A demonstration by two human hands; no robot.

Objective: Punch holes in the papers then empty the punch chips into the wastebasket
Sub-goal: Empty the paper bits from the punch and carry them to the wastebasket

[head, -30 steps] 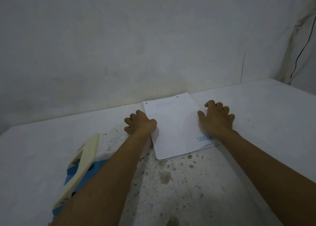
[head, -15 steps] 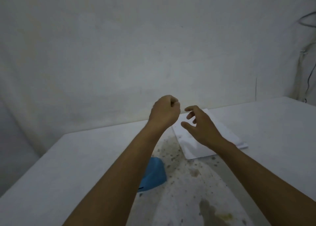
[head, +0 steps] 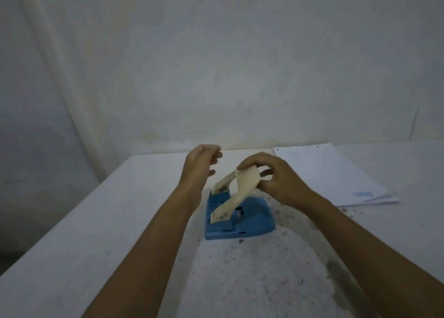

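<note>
A hole punch with a blue base (head: pixel 252 219) and a raised cream lever (head: pixel 242 188) stands on the white table (head: pixel 96 233), in the middle of the view. My right hand (head: pixel 276 180) pinches the top end of the lever between thumb and fingers. My left hand (head: pixel 201 164) hovers just left of the lever with its fingers loosely curled and nothing in it. A stack of white papers (head: pixel 331 173) with blue print at one corner lies flat at the right, apart from the punch. No wastebasket is in view.
The table top in front of the punch is stained with dark specks and a smear (head: pixel 336 272). A plain white wall (head: pixel 216 65) rises close behind the table. The table's left edge runs diagonally down to the lower left.
Both hands left the papers and came to the punch. My right hand has taken hold of the lever. The view has swung left, so the papers now lie at the right.
</note>
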